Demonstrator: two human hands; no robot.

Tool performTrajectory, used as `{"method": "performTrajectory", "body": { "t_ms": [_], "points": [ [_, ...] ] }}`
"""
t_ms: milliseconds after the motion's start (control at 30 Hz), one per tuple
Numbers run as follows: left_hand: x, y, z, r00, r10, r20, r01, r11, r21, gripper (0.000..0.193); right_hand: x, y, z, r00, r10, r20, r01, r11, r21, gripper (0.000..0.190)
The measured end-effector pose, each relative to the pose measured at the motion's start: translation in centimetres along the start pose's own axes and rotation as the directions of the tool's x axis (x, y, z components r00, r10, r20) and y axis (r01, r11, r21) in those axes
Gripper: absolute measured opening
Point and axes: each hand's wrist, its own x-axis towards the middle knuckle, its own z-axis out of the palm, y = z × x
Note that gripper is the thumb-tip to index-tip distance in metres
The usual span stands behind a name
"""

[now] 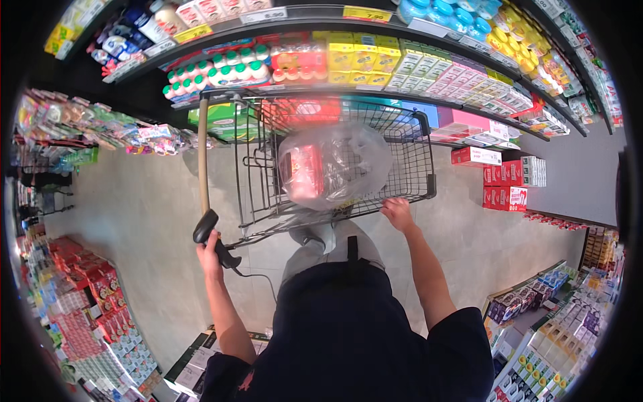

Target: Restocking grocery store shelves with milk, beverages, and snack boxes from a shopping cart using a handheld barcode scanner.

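A black handheld barcode scanner (206,227) with a cord is held in my left hand (209,254), beside the lower end of the cart's tan handle bar (203,156). My right hand (397,212) is on the near rim of the black wire shopping cart (409,151), close to its right corner. In the cart lies a clear plastic bag (356,166) with a red package (305,171) at its left side. The contents of the rest of the bag are hard to make out.
Store shelves (321,90) with boxed and bottled drinks run along the far side, close to the cart. Red cartons (505,173) stand on the floor at the right. Stacked red goods (95,281) are at the lower left, and more stocked displays (522,301) at the lower right.
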Motion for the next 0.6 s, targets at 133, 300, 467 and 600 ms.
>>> {"method": "performTrajectory", "body": {
  "t_ms": [133, 300, 467, 600],
  "points": [
    [-0.4, -1.0, 0.1, 0.999, 0.032, -0.020, -0.032, 0.999, -0.001, 0.034, 0.5, 0.0, -0.7, 0.996, 0.079, 0.034, -0.080, 0.996, 0.038, 0.027],
    [-1.3, -0.1, 1.4, 0.998, 0.039, -0.047, -0.040, 0.999, -0.020, 0.032, 0.9, -0.1, -1.7, 0.996, 0.075, 0.047, -0.077, 0.996, 0.034, 0.036],
    [-1.2, 0.5, 2.3, 0.998, 0.038, -0.046, -0.038, 0.999, 0.010, 0.032, 1.8, 0.4, -1.8, 0.996, 0.091, 0.025, -0.091, 0.995, 0.029, 0.035],
    [-1.1, 1.0, 2.5, 0.999, 0.023, -0.049, -0.025, 0.999, -0.027, 0.033, 2.1, 0.2, -1.8, 0.995, 0.101, 0.009, -0.102, 0.991, 0.088, 0.029]
  ]
}}
